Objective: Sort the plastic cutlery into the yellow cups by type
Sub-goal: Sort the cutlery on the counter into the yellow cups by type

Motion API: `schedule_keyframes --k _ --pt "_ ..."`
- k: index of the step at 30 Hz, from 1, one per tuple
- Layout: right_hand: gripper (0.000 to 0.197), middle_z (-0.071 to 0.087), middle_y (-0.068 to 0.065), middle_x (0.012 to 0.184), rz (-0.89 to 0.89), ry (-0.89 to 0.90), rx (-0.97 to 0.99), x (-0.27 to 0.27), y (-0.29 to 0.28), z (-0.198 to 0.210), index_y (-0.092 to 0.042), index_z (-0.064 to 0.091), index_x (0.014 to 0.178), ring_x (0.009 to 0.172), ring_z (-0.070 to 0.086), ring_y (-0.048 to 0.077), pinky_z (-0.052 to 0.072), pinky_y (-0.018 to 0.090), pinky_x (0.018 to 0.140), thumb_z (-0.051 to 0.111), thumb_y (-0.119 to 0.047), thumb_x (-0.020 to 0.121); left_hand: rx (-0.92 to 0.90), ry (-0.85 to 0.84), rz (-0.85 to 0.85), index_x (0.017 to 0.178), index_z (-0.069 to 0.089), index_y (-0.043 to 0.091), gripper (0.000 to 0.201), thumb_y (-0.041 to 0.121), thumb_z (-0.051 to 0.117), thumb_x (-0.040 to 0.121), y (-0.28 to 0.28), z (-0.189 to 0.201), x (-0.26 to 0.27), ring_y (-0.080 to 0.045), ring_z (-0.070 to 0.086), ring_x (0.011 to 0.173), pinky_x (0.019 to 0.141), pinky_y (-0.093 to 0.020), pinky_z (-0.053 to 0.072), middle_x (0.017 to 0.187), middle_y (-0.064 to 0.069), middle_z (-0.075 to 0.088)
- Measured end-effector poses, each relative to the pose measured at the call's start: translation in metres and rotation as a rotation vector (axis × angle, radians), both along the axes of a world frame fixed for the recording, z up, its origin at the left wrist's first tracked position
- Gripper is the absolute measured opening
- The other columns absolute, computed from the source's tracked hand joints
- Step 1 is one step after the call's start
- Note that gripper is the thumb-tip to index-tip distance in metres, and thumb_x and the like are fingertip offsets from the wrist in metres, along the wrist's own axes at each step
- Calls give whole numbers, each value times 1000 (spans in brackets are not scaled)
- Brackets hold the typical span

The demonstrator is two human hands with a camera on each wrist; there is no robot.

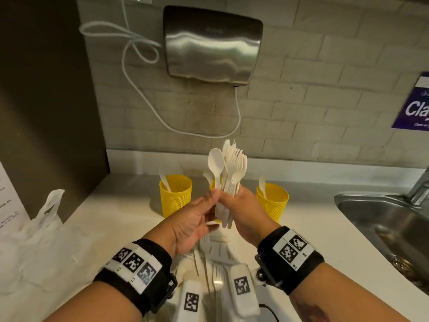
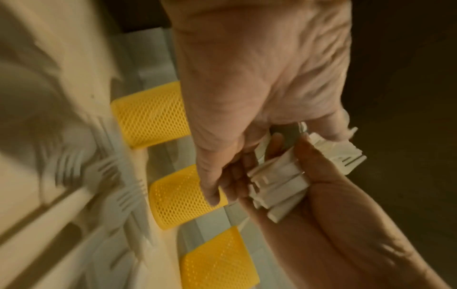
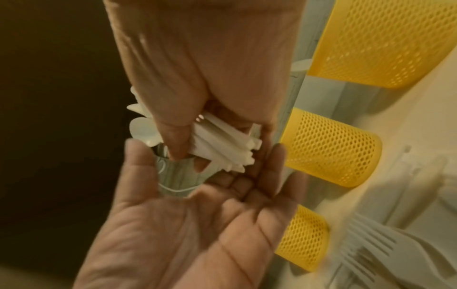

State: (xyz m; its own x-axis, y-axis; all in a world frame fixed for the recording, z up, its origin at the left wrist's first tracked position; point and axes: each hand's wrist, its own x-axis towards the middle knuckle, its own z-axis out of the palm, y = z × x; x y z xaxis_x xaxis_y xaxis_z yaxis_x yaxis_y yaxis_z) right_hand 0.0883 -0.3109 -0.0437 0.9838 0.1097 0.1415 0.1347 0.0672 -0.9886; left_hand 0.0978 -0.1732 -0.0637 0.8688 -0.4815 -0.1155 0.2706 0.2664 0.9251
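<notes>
My right hand point(image 1: 234, 202) grips an upright bundle of white plastic cutlery point(image 1: 232, 166), mostly forks, above the counter. A spoon point(image 1: 216, 162) sticks out on the bundle's left side. My left hand point(image 1: 210, 205) lies palm up and cupped under the handle ends point(image 3: 222, 148), its thumb touching the spoon's handle. Three yellow mesh cups stand behind in a row. The left cup point(image 1: 175, 196) and the right cup point(image 1: 274, 202) each hold one white piece. The middle cup point(image 2: 178, 199) is almost hidden behind my hands in the head view.
Loose forks point(image 1: 217, 275) lie on the white counter point(image 1: 111, 205) near me, among white marker-tagged blocks point(image 1: 241, 284). A white plastic bag point(image 1: 37, 228) sits on the left and a steel sink point(image 1: 390, 231) on the right. A hand dryer point(image 1: 212, 43) hangs on the tiled wall.
</notes>
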Motion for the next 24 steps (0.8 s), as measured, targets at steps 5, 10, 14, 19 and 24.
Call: schedule_keyframes --k 5,10,14,19,24 --pt "30 70 12 102 95 115 35 -5 3 -10 -7 61 121 101 67 29 55 39 85 56 -25 97 116 -155 -125 133 56 25 54 18 74 83 -3 5 -6 -21 64 117 98 -38 51 122 -4 71" --pt "42 71 21 105 192 167 15 -13 0 -11 -11 61 122 89 65 38 51 44 80 53 -43 96 58 -55 -146 117 64 14 34 16 72 84 0 -4 -13 -12 64 72 68 -28 55 84 -4 65" --pt "52 48 9 52 164 235 40 -15 -6 -14 -5 59 115 48 43 23 44 30 51 44 -51 96 67 -25 -105 104 61 7 15 19 62 95 -2 -10 -17 -11 61 63 60 -27 54 71 -2 61" --pt "33 55 16 66 38 135 156 -15 -7 -19 8 64 102 51 51 22 51 32 58 49 -21 100 33 -19 -58 97 63 13 11 23 60 95 1 -13 -19 -8 53 56 54 -23 48 68 0 57" --pt "15 59 13 68 -141 93 -1 -9 -8 -17 3 62 78 67 55 25 54 34 76 61 -5 90 -29 2 26 112 64 14 35 39 63 88 -1 -21 -18 -7 45 51 47 -19 41 66 0 54"
